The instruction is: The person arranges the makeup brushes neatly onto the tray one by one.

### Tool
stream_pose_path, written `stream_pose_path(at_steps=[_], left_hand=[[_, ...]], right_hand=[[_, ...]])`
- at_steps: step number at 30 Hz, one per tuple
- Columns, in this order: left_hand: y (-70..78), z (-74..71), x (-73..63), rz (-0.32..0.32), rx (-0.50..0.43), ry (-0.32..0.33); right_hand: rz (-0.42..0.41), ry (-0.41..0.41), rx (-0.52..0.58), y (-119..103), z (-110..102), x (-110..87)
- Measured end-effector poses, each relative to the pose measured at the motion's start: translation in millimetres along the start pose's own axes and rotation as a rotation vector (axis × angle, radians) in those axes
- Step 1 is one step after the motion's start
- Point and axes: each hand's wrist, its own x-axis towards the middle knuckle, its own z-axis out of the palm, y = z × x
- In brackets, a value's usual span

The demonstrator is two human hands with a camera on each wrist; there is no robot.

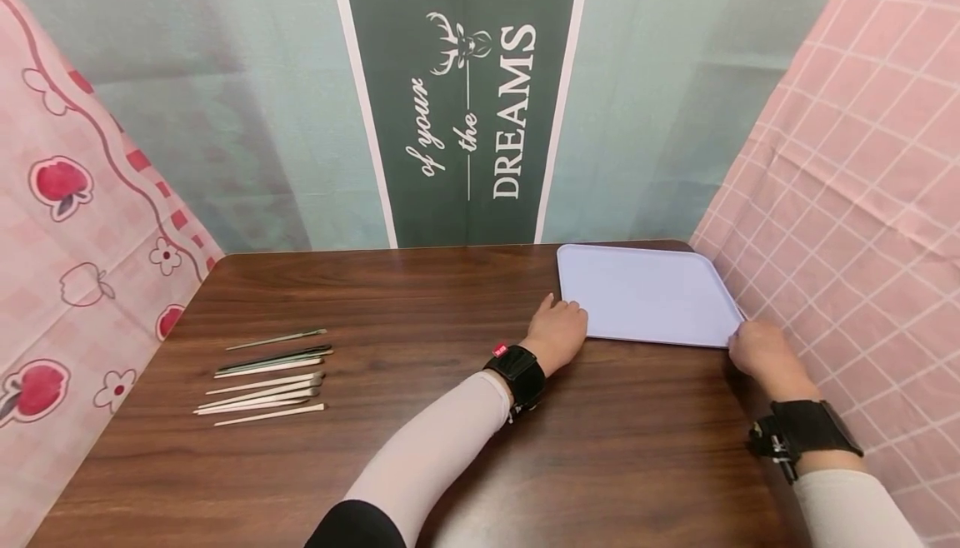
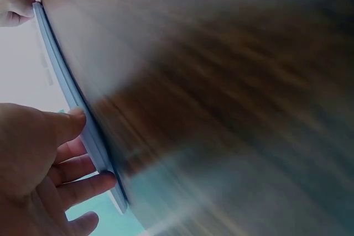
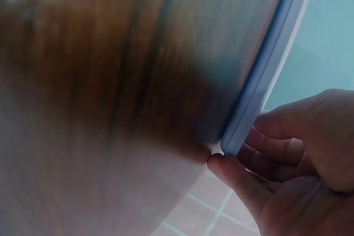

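Observation:
A pale lavender rectangular tray (image 1: 648,294) lies at the far right of the brown table. My left hand (image 1: 558,333) holds its near left corner; in the left wrist view the thumb and fingers (image 2: 86,189) are at the tray's rim (image 2: 67,84). At the near right corner, my right hand (image 1: 767,356) grips the tray. The right wrist view shows fingers and thumb bent about that corner, with the rim (image 3: 264,70) running upward from them. Nothing lies on the tray's surface.
Several slim paintbrushes (image 1: 266,390), white-handled and dark green, lie side by side on the table's left. A pink checked cloth (image 1: 847,223) hangs close beside the right hand. A green curtain (image 1: 465,115) stands behind the table's far edge, and an apple-patterned cloth (image 1: 82,265) hangs left.

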Motion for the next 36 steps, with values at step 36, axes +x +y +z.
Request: stream_pose_path(at_steps=[36], left_hand=[[-29.6, -2.0, -71.6, 0.081, 0.116, 0.122]], right_hand=[[-0.145, 0.122, -0.019, -60, 16, -34.5]])
